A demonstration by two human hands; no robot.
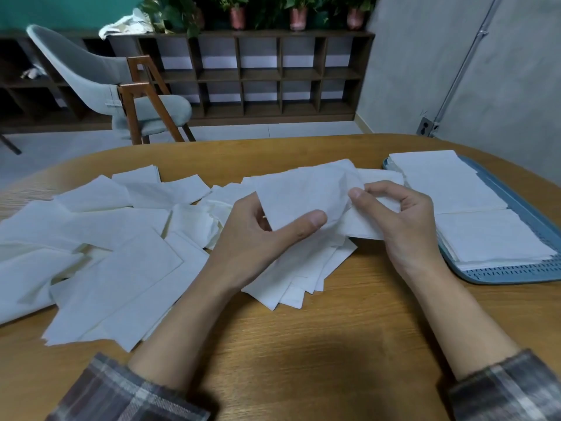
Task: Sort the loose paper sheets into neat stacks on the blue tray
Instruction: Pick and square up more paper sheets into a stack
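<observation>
A: Best way through this step?

B: Work over the wooden table [303, 344], above the loose sheets [91, 238] strewn across its left and middle. Aim for the blue tray [516, 271] at the right edge, already carrying two stacks [449, 183], far and near. Flatten the held sheet [303, 189] first, raised over the heap at centre. Trust the left hand [258, 238], clamped on the lower edge with thumb on top; pull gently outward with the right hand [406, 220], pinching the right corner. Square edges before laying down.

A: And the stuff itself?

B: Smooth grained wood. Slotted plastic rim on the tray. Thin, soft, tissue-like paper: rectangular, creased, limp, probably quick to tear or slide.
</observation>
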